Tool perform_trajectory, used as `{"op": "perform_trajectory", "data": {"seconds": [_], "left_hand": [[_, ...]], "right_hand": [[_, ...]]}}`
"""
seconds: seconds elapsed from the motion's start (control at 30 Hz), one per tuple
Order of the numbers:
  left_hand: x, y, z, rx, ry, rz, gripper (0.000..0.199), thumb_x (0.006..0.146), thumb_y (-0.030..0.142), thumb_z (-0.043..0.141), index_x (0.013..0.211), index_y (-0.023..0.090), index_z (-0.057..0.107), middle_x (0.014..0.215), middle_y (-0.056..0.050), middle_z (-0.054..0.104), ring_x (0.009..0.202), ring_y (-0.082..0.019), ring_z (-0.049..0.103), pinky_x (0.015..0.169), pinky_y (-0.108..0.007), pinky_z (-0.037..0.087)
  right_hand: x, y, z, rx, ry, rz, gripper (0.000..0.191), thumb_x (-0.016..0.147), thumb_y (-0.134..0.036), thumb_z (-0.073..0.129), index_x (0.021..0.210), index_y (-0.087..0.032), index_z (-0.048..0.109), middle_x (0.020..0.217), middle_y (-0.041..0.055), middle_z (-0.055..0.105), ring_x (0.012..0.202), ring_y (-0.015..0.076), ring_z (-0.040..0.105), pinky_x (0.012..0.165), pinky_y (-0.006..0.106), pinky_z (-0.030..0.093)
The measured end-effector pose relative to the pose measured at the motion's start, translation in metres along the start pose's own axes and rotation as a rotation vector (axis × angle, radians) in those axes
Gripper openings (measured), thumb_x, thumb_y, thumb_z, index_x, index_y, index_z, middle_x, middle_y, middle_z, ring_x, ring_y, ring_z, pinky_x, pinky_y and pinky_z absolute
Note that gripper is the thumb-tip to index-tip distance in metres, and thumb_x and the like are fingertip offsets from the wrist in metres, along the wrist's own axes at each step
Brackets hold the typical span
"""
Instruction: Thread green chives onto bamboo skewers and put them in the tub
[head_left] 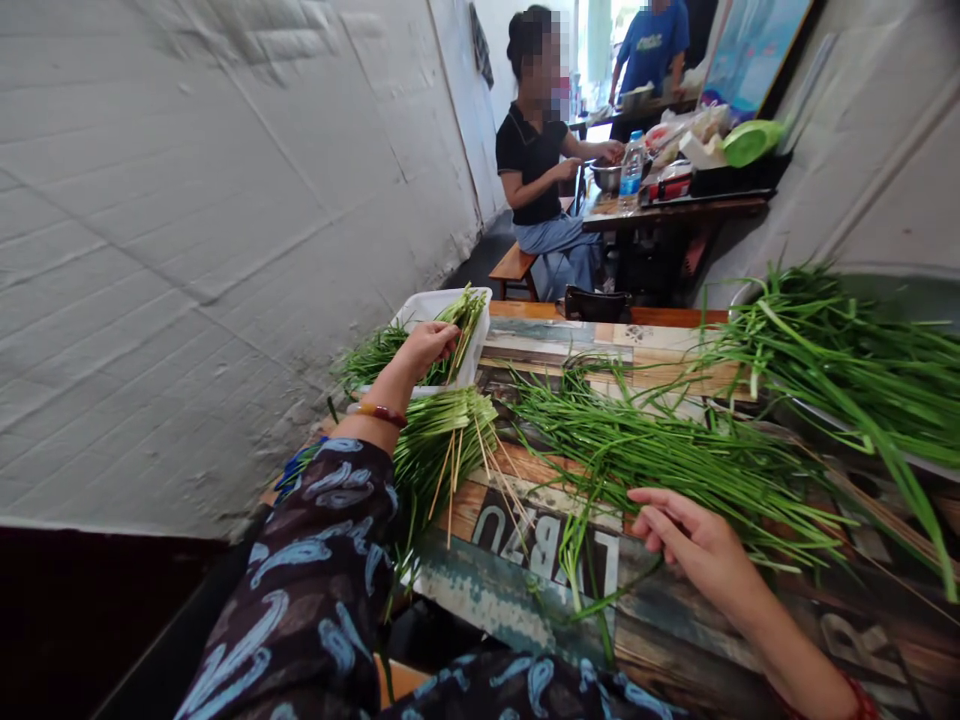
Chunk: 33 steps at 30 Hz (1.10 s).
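Planked counter (480, 590) runs through the lower middle of the frame. I see the left hand (433, 345) curled over pale stalks (468, 312) at the white tray (481, 350); whether it pinches them, I cannot tell. Loosely parted, the right hand (694, 535) hovers beside loose greens (660, 450), centre right. Skewers (451, 480) jut from the bundle (431, 445) below the tray; a low sleeve (300, 570) could snag them, I judge, and crowded greens could tangle.
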<state>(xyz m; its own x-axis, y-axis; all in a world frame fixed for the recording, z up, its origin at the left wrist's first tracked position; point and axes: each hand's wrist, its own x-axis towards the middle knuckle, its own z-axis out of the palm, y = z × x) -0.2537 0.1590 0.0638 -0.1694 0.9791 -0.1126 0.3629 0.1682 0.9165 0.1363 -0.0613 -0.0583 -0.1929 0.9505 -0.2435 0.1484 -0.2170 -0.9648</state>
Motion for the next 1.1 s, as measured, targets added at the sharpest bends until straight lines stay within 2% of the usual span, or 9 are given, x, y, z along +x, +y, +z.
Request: {"op": "perform_trajectory", "data": {"seconds": [0.17, 0.27, 0.37, 0.7, 0.87, 0.93, 1.0, 1.1], "left_hand": [[0.006, 0.001, 0.002, -0.048, 0.015, 0.017, 0.010, 0.077, 0.021, 0.068, 0.079, 0.011, 0.067, 0.050, 0.004, 0.053, 0.037, -0.003, 0.040, 0.038, -0.015, 0.025], [0.012, 0.001, 0.003, -0.094, 0.038, 0.018, 0.006, 0.075, 0.014, 0.065, 0.071, 0.011, 0.063, 0.048, 0.003, 0.052, 0.036, -0.004, 0.039, 0.037, -0.015, 0.024], [0.013, 0.002, -0.001, -0.173, 0.084, 0.028, 0.011, 0.076, 0.011, 0.060, 0.066, 0.013, 0.057, 0.045, 0.005, 0.049, 0.034, -0.003, 0.036, 0.036, -0.014, 0.024], [-0.020, 0.013, -0.046, -0.462, 0.239, 0.212, 0.011, 0.085, 0.015, 0.057, 0.075, 0.016, 0.053, 0.051, 0.008, 0.046, 0.038, -0.002, 0.037, 0.039, -0.013, 0.028], [-0.042, 0.036, -0.060, -0.567, 0.322, 0.390, 0.013, 0.090, 0.017, 0.057, 0.077, 0.017, 0.056, 0.053, 0.007, 0.048, 0.040, -0.002, 0.038, 0.041, -0.013, 0.031], [-0.058, 0.052, -0.058, -0.580, 0.325, 0.486, 0.013, 0.089, 0.017, 0.059, 0.077, 0.017, 0.058, 0.054, 0.006, 0.049, 0.041, -0.002, 0.040, 0.040, -0.013, 0.032], [-0.081, 0.068, -0.047, -0.539, 0.319, 0.574, 0.011, 0.088, 0.020, 0.063, 0.078, 0.017, 0.059, 0.056, 0.005, 0.052, 0.044, -0.003, 0.043, 0.041, -0.013, 0.034], [-0.123, 0.087, -0.014, -0.408, 0.282, 0.678, 0.008, 0.089, 0.021, 0.061, 0.082, 0.017, 0.059, 0.059, 0.005, 0.055, 0.044, -0.003, 0.046, 0.042, -0.014, 0.036]], "right_hand": [[0.001, 0.000, 0.000, -0.017, -0.005, -0.010, 0.053, 0.085, -0.057, 0.057, 0.113, -0.013, 0.066, 0.079, 0.0082, 0.070, 0.062, 0.0162, 0.061, 0.048, 0.026, 0.045], [0.000, 0.001, 0.000, -0.015, -0.011, -0.008, 0.053, 0.085, -0.056, 0.056, 0.113, -0.013, 0.065, 0.079, 0.0082, 0.070, 0.062, 0.0160, 0.061, 0.049, 0.026, 0.046], [0.000, 0.001, 0.000, -0.017, -0.015, -0.002, 0.053, 0.086, -0.056, 0.056, 0.114, -0.012, 0.065, 0.080, 0.0081, 0.070, 0.063, 0.0159, 0.061, 0.049, 0.025, 0.046], [0.000, 0.007, -0.002, -0.018, -0.020, 0.020, 0.057, 0.085, -0.061, 0.057, 0.116, -0.013, 0.065, 0.082, 0.0075, 0.069, 0.063, 0.0157, 0.061, 0.049, 0.025, 0.045], [0.000, 0.008, -0.002, 0.013, -0.018, -0.002, 0.057, 0.083, -0.062, 0.061, 0.113, -0.013, 0.066, 0.079, 0.0072, 0.069, 0.063, 0.0157, 0.061, 0.048, 0.025, 0.046], [-0.001, 0.004, -0.004, 0.030, 0.004, -0.017, 0.056, 0.082, -0.062, 0.063, 0.111, -0.014, 0.067, 0.078, 0.0071, 0.069, 0.062, 0.0156, 0.061, 0.048, 0.025, 0.047], [-0.001, -0.008, -0.006, 0.042, 0.042, -0.056, 0.054, 0.082, -0.060, 0.065, 0.109, -0.014, 0.068, 0.078, 0.0074, 0.069, 0.062, 0.0156, 0.062, 0.048, 0.025, 0.048], [0.001, -0.046, -0.004, 0.029, 0.077, -0.181, 0.048, 0.084, -0.057, 0.066, 0.109, -0.015, 0.068, 0.083, 0.0091, 0.071, 0.067, 0.0165, 0.065, 0.052, 0.026, 0.051]]}}
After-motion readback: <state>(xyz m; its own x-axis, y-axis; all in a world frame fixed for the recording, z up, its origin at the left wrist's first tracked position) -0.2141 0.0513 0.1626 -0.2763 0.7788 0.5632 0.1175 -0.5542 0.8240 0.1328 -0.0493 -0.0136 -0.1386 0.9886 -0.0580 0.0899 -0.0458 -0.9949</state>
